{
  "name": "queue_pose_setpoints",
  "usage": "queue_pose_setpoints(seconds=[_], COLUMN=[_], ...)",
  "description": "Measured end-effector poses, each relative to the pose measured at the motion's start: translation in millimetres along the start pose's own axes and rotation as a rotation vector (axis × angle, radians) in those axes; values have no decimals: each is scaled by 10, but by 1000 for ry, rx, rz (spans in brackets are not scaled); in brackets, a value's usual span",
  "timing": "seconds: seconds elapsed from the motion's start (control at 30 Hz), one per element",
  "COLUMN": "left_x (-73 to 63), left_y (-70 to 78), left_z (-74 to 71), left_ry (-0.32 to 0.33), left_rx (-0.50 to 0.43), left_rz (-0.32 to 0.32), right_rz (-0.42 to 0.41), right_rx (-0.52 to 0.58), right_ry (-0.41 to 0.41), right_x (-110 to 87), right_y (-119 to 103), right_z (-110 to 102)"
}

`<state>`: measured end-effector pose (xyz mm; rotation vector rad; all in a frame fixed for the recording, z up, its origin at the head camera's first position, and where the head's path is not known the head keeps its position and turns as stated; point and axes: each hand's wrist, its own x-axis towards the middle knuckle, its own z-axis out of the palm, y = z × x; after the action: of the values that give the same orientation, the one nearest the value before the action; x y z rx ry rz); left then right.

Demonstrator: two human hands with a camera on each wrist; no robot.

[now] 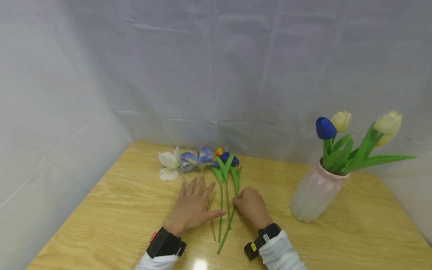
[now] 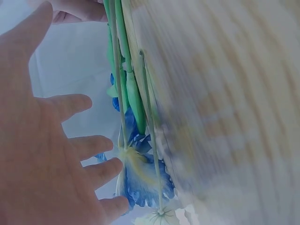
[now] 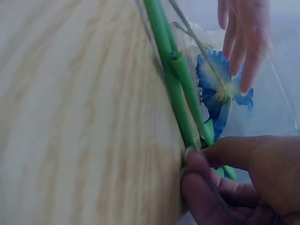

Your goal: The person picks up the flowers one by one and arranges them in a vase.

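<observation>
My right hand (image 1: 251,204) pinches the green stem (image 3: 166,56) of the rightmost tulip on the table, between thumb and fingertips. Leaves rise just beyond the grip, and blue tulip heads (image 1: 235,161) lie at the far end. My left hand (image 1: 194,208) is spread with straight fingers above the thin stems of a blue iris (image 1: 199,158) and a white flower (image 1: 168,161); the left wrist view shows no stem in its grasp. Between the hands lie more green tulip stems (image 1: 221,213), with a small orange-red head (image 1: 219,152) at the back.
A pink-and-white ribbed vase (image 1: 315,195) stands on the right of the wooden table (image 1: 111,210). It holds a blue tulip (image 1: 325,128), several pale tulips (image 1: 388,123) and long green leaves. Grey-white sheeting (image 1: 216,75) hangs behind the table and along its sides.
</observation>
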<state>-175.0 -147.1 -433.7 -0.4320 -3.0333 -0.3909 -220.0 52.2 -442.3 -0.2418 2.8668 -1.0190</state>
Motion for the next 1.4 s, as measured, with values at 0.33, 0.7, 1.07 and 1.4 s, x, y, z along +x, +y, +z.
queue_pose_setpoints(seconds=[0.33,0.7,1.07,1.4], left_x=[29,94,187,301], left_y=[33,43,109,334], left_z=[-21,-159,-167,-338], left_ry=[-13,54,38,54], left_rx=[-14,-19,-24,-25], left_rz=[16,71,118,213], right_rz=[64,36,23,-18], right_rx=[198,256,283,279], right_ry=[33,180,190,254], right_x=[-41,-63,-97,-174], right_y=[113,-83,-81,-141], right_z=[-51,-454,-557,-698])
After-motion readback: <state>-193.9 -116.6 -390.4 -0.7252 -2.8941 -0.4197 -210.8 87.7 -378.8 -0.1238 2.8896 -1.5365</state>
